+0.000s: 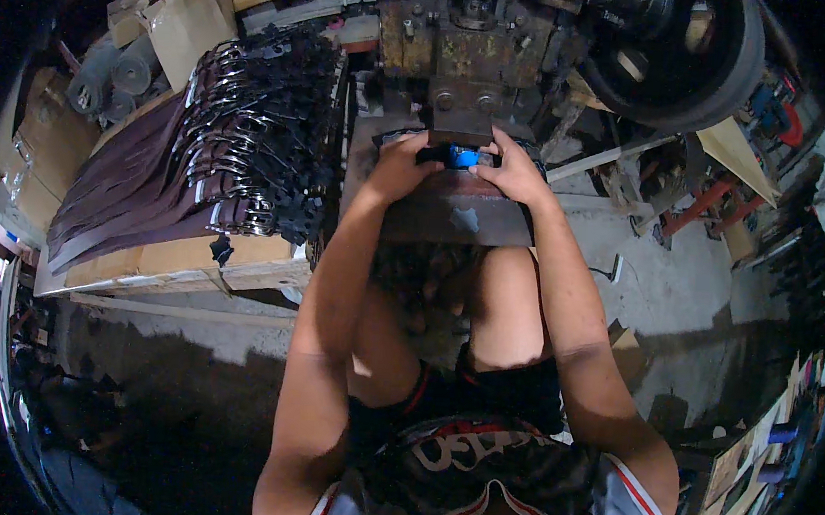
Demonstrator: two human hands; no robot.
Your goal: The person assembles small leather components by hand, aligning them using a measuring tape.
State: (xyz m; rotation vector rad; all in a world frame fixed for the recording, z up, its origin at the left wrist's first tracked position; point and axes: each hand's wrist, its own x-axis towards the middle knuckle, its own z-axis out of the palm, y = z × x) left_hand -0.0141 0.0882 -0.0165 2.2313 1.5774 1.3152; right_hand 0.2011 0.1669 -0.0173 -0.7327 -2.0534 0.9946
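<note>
Both arms reach forward to a heavy press (462, 104). Beneath its block, a small bright blue piece (463, 157) sits between my hands, with something dark around it. My left hand (401, 169) is closed at the left side of this spot, thumb and fingers bent toward a dark piece whose kind is hidden. On the right, my right hand (515, 172) is also closed, its thumb beside the blue piece and its fingers near the block. What either hand grips cannot be made out. A worn metal plate (433, 219) lies below the hands.
On my left, many dark brown straps (123, 182) with shiny metal and black buckles (261, 128) are heaped on a cardboard-topped table (244, 260). A large dark flywheel (712, 63) stands at the right. Rolls (135, 64) and cartons (187, 27) are at far left.
</note>
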